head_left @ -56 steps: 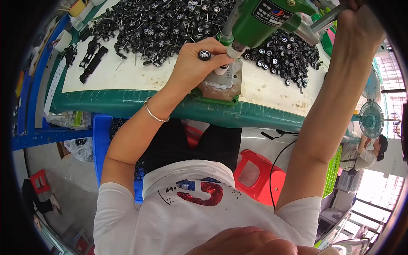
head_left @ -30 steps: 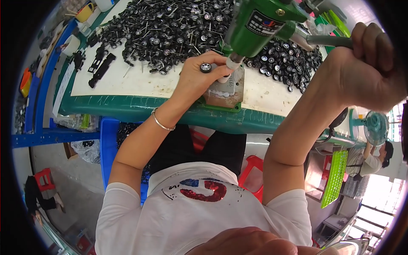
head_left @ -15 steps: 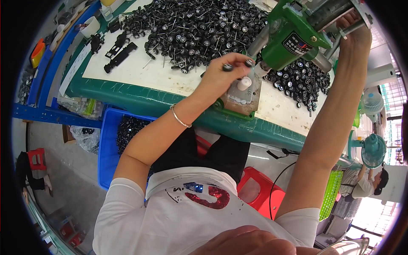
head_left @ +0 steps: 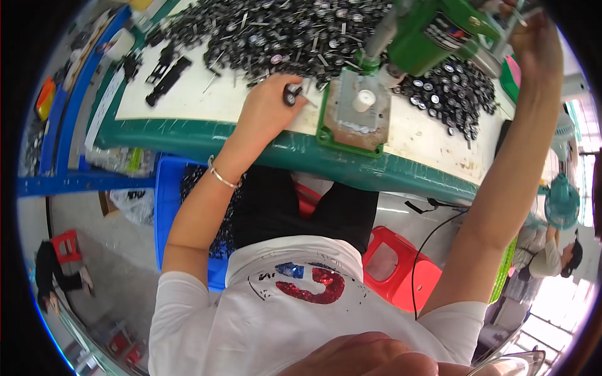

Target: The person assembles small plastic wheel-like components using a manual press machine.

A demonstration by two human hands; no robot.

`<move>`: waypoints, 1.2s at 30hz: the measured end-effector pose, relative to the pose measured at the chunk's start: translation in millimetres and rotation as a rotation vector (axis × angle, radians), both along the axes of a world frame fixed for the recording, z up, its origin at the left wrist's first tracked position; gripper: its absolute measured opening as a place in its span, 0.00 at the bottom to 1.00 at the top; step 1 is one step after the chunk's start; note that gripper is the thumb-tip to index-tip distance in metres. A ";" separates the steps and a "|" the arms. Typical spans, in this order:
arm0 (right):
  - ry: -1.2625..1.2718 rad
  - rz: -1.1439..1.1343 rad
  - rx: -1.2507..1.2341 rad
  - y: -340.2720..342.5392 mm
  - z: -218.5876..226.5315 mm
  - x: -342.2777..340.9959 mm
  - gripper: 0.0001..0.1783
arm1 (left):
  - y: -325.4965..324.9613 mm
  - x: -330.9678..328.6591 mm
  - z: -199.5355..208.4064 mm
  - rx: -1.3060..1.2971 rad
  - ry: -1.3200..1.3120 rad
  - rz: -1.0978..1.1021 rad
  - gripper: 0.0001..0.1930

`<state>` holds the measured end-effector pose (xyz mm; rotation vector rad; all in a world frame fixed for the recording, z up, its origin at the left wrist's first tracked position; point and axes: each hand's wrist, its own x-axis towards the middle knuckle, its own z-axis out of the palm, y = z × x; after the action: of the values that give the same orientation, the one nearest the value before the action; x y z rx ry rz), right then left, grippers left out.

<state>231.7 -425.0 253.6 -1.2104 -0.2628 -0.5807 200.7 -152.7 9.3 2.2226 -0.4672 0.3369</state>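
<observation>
White-top table (head_left: 219, 106) w/ green press (head_left: 420, 44) on it; big blk wheel pile (head_left: 282, 44) L of press, smaller pile (head_left: 448, 94) R.

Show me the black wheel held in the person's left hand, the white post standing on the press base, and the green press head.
Black wheel (head_left: 291, 94): head view, its visible side.
White post (head_left: 364, 99): head view, its upper end.
Green press head (head_left: 412, 46): head view, its body beside the label.
</observation>
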 end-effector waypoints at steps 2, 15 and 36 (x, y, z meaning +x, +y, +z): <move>0.022 -0.032 -0.127 -32.7 -21.6 0.3 0.20 | -2.5 -2.7 -0.3 0.005 0.040 0.032 0.16; 0.400 -0.474 -1.171 -64.6 -237.8 -73.3 0.12 | -0.8 -9.1 13.8 0.060 0.039 -0.022 0.11; 0.135 -0.010 -0.780 40.1 -208.2 -68.7 0.11 | -19.3 -7.9 0.8 -0.794 0.476 -0.177 0.10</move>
<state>162.9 -384.9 45.4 -1.9955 -0.3860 -0.4062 192.8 -172.0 10.1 1.4049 -0.2081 -0.1030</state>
